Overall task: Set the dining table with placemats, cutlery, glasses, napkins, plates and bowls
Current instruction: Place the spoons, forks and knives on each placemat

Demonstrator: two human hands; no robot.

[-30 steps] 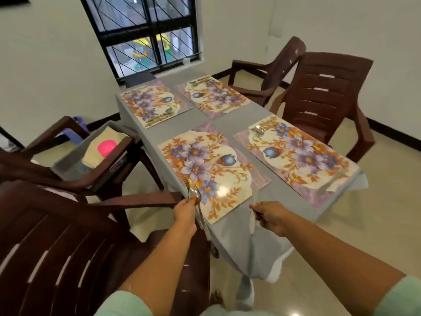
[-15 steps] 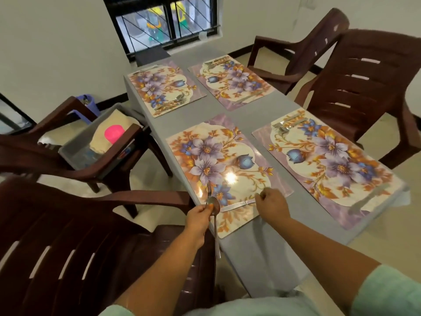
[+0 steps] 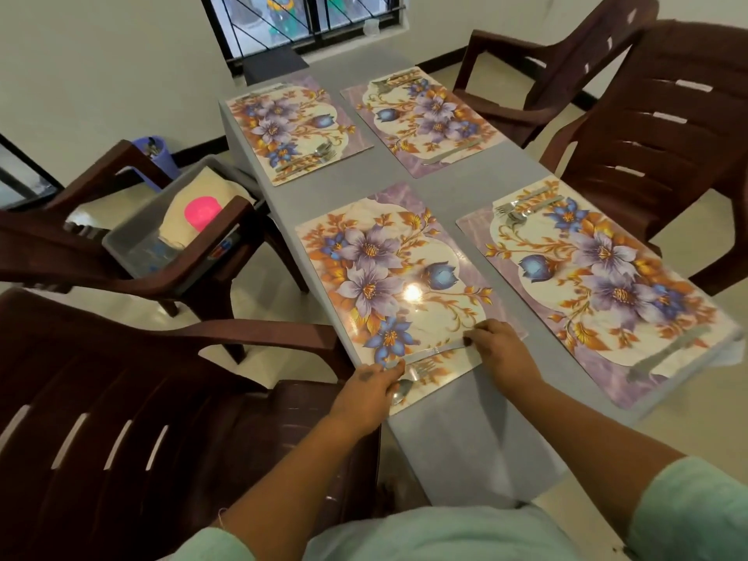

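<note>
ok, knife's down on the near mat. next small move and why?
Probably set the spoon and fork down beside the knife and let go: the left hand holds both at the near placemat edge, while the right hand rests on the knife's end.

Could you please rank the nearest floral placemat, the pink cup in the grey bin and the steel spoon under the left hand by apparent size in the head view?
1. Nearest floral placemat
2. Pink cup
3. Steel spoon, partly hidden by the left hand, so unsure.
</note>
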